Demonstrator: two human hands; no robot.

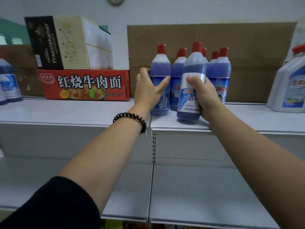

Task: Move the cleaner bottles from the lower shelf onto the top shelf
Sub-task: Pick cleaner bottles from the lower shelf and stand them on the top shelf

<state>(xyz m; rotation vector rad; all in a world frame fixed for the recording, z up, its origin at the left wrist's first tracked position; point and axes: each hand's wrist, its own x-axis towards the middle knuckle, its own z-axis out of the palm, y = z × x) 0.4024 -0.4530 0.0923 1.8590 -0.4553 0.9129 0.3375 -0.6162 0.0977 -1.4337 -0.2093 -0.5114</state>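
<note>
Several blue cleaner bottles with red caps (pixel 217 71) stand clustered on the white top shelf (pixel 66 111). My left hand (pixel 148 87) grips the leftmost bottle (pixel 160 66), which stands on the shelf. My right hand (pixel 203 95) grips another bottle (pixel 193 76) by its lower body at the front of the cluster; its base sits at or just above the shelf near the front edge. The lower shelf (pixel 198 187) shows no bottles.
A red noodle carton (pixel 84 85) with a beer box (pixel 66 42) on top stands to the left. A brown cardboard sheet (pixel 255 47) backs the cluster. White cleaner jugs (pixel 288 86) stand at right, more blue bottles (pixel 8 81) at far left.
</note>
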